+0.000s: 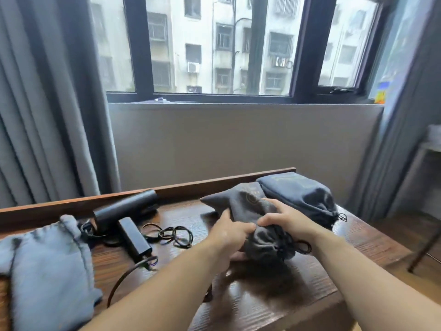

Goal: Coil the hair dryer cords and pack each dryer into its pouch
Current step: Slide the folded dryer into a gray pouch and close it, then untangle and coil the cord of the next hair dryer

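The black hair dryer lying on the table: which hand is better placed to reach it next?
Probably the left hand: the hair dryer lies on its side of the dark pouch; the right hand would have to cross over.

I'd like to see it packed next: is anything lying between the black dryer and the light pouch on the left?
Nothing visible does. The dryer lies right beside the light pouch. Only its own uncoiled cord lies around it, part trailing along the pouch's edge.
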`<action>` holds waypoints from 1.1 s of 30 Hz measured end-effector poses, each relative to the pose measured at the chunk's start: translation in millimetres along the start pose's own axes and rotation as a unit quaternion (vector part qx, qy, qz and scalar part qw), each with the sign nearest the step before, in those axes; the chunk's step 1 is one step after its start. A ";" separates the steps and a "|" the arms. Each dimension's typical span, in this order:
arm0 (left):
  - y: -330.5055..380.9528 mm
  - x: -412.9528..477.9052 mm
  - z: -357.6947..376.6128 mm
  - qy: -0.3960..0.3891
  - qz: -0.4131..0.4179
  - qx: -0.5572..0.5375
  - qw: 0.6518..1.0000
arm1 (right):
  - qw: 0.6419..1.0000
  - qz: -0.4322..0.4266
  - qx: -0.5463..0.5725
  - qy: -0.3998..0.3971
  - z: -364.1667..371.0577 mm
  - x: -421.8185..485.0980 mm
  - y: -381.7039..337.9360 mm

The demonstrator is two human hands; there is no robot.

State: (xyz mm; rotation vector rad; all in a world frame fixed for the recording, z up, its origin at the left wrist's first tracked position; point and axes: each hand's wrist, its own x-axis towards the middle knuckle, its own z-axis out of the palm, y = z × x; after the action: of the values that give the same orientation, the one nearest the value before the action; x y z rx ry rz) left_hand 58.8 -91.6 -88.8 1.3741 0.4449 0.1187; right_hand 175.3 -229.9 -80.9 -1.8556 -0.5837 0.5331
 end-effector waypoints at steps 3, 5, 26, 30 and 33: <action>-0.6 20.9 7.8 0.002 -0.003 0.002 1.000 | 1.000 0.014 0.002 0.000 -10.3 12.8 5.4; 1.4 30.3 6.5 -0.016 -0.007 0.015 1.000 | 0.999 0.023 -0.019 0.032 -13.9 19.1 6.2; -1.4 -54.8 -202.0 0.166 0.095 0.617 0.763 | 0.845 -0.203 -0.471 0.151 -8.3 36.0 52.6; -2.1 -65.7 -205.7 0.129 0.121 0.584 0.792 | 0.824 -0.176 -0.519 0.144 -16.1 31.5 46.3; -0.1 -70.9 -213.9 0.090 0.140 0.587 0.792 | 0.784 -0.204 -0.557 0.183 21.5 13.0 20.3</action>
State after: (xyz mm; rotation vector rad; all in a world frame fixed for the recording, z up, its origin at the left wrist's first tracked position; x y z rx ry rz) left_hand -85.6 81.0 -99.2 2.6890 0.4833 0.2376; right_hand 175.2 -212.7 -108.2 -2.6944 -1.1325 -0.6364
